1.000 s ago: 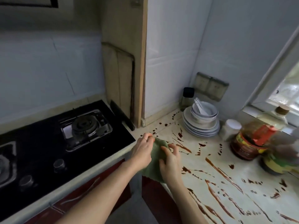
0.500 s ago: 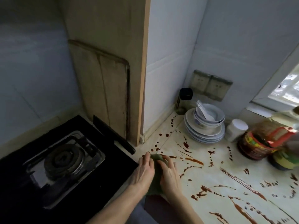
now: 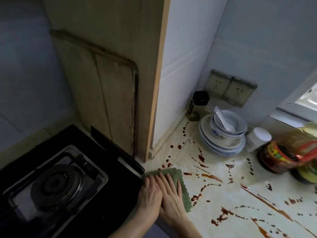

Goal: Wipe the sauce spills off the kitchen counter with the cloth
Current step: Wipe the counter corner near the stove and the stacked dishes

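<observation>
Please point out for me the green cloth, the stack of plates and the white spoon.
green cloth [image 3: 185,198], head view, its bare right part.
stack of plates [image 3: 223,149], head view, front rims of the plates.
white spoon [image 3: 222,120], head view, middle of its handle.

A stack of plates [image 3: 221,145] carries nested bowls [image 3: 239,123] and a white spoon [image 3: 223,121]. Just behind it to the left stands a black-capped bottle [image 3: 197,105], and on the wall above it are two socket covers [image 3: 229,86]. Just right of it sits a white-lidded tub [image 3: 257,140], then a blurred jar [image 3: 281,156], seemingly red-labelled. Well left of it, a cutting board [image 3: 103,93] leans upright behind a black gas hob [image 3: 56,184].
</observation>
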A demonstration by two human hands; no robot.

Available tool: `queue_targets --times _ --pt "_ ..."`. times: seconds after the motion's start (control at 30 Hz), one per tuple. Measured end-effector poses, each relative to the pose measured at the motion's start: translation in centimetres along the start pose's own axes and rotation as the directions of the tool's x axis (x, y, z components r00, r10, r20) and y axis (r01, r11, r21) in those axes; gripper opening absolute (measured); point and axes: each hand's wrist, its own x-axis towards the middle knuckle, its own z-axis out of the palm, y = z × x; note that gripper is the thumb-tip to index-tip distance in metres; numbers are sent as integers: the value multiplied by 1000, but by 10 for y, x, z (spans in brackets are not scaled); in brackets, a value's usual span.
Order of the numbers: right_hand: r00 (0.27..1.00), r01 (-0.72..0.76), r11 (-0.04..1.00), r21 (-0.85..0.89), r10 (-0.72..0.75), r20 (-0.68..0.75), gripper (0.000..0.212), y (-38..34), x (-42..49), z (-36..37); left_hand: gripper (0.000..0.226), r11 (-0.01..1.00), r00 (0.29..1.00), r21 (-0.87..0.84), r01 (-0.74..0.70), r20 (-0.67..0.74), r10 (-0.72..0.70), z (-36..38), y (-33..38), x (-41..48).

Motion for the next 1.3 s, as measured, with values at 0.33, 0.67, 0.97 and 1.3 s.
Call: queue_targets --times 0.33,0.67,0.97,1.3 --pt "981 -128 955 -268 82 -176 80 -14 15 -2 51 986 997 -159 -48 -64 39 -3 -2 13" --pt "892 -386 921 -57 356 -279 72 15 -17 4 54 883 971 -411 -226 -22 238 12 30 24" --pt "979 -202 970 -133 198 -44 93 -6 0 4 76 870 979 -467 -157 -191 74 8 -1 15" --pt "887 -300 954 8 282 -364 63 28 -7 -7 73 880 988 -469 -76 -154 3 -3 1 22"
